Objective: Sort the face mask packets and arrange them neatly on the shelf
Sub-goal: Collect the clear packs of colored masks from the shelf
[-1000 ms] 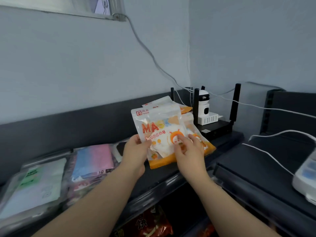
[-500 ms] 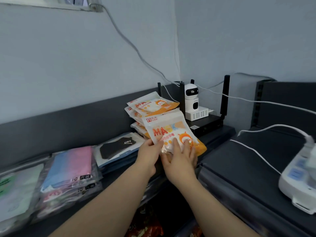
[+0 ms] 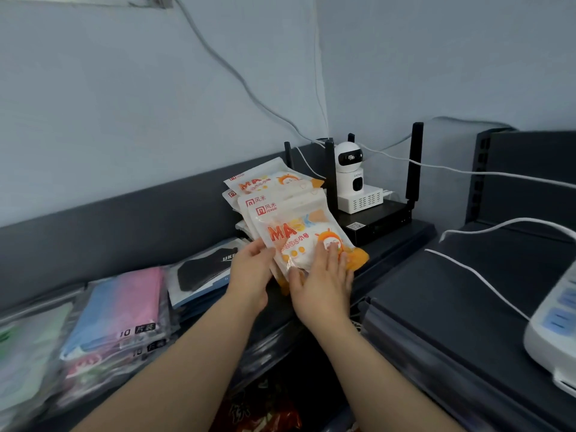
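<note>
Packet (image 3: 299, 238) of face masks, orange and white, foremost in a leaning pile of like packets (image 3: 268, 182) on the dark shelf (image 3: 402, 233), just left of the black router (image 3: 374, 219). Reads "MASK" in big orange and blue letters across the front, with small Chinese characters beneath and a round orange cartoon face at the lower right. Bears a red square logo with "风米" and "FENGMI" at its top left corner. Same logo and "风米" on the one right behind; "MA" legible at the back of the pile. Stands tilted, top leaning leftward, lower edge hidden behind the hands. Left hand (image 3: 252, 272) clamped on the packet's left edge, thumb on the front, fingers behind. Right hand (image 3: 321, 282) flat on the lower front, fingers straight and close together, tips over the cartoon face, thumb spread toward the lower left corner. Both forearms bare, reaching up from the bottom of the view. Further left on the shelf, a clear packet with a black mask (image 3: 202, 269) marked "UKE", then a pink and blue packet (image 3: 121, 304) labelled "10 片装", then a blurred greenish packet (image 3: 28, 338) at the edge. On the router, a white camera (image 3: 349, 169) on a white box. At far right, a white power strip (image 3: 554, 322) and a white cable (image 3: 467, 269) across a second dark surface.
</note>
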